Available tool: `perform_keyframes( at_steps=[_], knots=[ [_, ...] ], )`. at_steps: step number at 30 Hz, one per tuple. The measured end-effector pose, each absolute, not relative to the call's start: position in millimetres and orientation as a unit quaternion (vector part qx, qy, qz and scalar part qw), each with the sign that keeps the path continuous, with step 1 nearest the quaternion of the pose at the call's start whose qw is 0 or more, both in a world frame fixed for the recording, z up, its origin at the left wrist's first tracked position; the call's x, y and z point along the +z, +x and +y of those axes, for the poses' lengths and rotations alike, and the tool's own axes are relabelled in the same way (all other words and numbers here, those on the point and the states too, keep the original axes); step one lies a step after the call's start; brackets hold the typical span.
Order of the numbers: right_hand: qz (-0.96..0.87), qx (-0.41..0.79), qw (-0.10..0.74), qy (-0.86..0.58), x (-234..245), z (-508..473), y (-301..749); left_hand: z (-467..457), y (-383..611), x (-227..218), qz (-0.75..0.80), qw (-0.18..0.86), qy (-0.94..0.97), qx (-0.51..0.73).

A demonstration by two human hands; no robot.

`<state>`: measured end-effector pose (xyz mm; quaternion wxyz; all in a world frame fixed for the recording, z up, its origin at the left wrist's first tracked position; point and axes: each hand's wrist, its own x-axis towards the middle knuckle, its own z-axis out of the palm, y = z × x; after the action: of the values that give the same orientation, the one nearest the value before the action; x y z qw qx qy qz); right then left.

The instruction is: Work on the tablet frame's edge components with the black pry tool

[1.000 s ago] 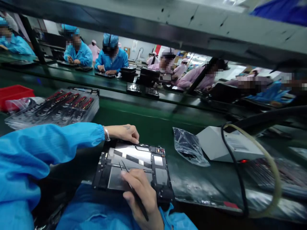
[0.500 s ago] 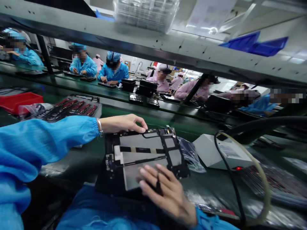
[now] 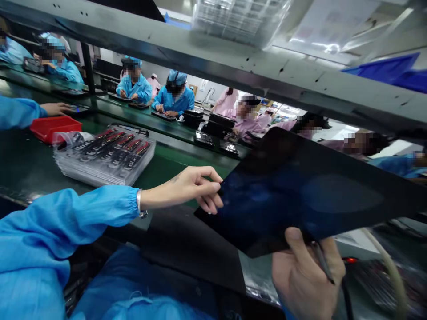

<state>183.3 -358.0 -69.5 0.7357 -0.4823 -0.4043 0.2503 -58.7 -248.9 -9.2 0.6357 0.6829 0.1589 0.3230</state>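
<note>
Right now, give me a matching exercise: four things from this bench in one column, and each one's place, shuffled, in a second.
1 dark glossy tablet panel
2 red plastic bin
3 stack of clear plastic trays
4 thin dark pointed tool

A tucked in the right hand alone
B held up by left hand and right hand
C farthest left
D flat, between bin and left hand

Pairs: 1-B, 2-C, 3-D, 4-A.
</note>
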Motion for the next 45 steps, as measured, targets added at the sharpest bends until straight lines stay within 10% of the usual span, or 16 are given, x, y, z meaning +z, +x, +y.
perform_keyframes(
  at_steps=[5, 20, 45],
  knots=[
    [-0.369, 0.277, 0.736, -0.496, -52, -358, 165, -256, -65, -9, 0.214, 0.499, 0.773, 0.328],
    [-0.255, 0.485, 0.646, -0.531, -69, -345, 162, -235, -56, -69, 0.292, 0.663, 0.609, 0.323],
    [-0.256, 0.489, 0.639, -0.536, -76, -353, 159, -230, -54, -74, 0.326, 0.676, 0.590, 0.297]
  ],
)
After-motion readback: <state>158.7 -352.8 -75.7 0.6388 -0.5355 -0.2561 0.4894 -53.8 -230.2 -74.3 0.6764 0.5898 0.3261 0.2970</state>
